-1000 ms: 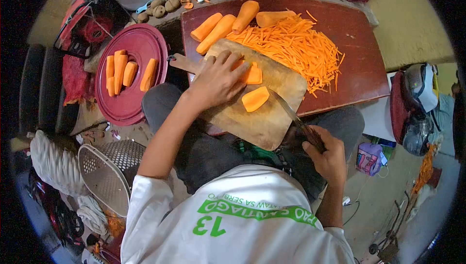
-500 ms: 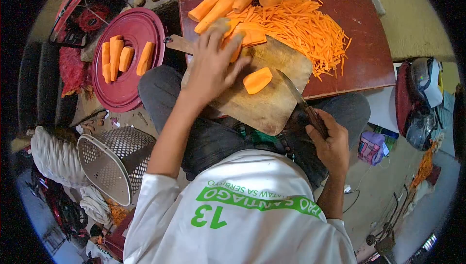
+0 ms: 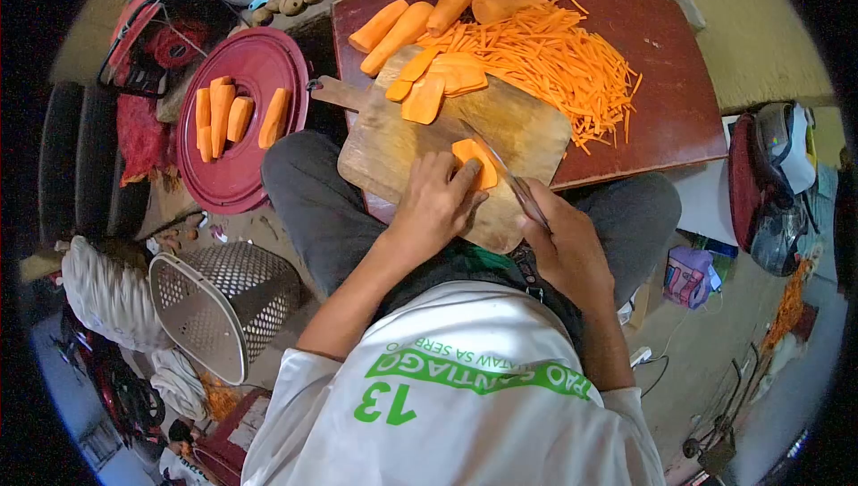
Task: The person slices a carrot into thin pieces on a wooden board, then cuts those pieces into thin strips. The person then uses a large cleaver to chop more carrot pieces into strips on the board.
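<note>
My left hand [image 3: 435, 200] is closed on a carrot piece [image 3: 475, 163] near the front of the wooden cutting board [image 3: 375, 142]. In my right hand [image 3: 567, 240] is a knife [image 3: 500, 169], its blade lying along the right side of that piece. Several flat carrot slices [image 3: 427, 93] lie on the board's far part. Beyond the board, a heap of carrot strips [image 3: 563, 62] covers part of the red tabletop [image 3: 666, 84]. Whole peeled carrots [image 3: 399, 35] rest at the table's far left.
At left, a round red lid [image 3: 241, 182] carries several carrots. Below it a perforated basket [image 3: 237, 307] lies tilted on the floor. Brown root vegetables [image 3: 290, 2] sit beyond the lid. A purple packet [image 3: 688, 273] is on the floor at right.
My left hand has drawn back from the slices to the carrot piece and gripped it. My right hand has brought the knife leftward against the piece.
</note>
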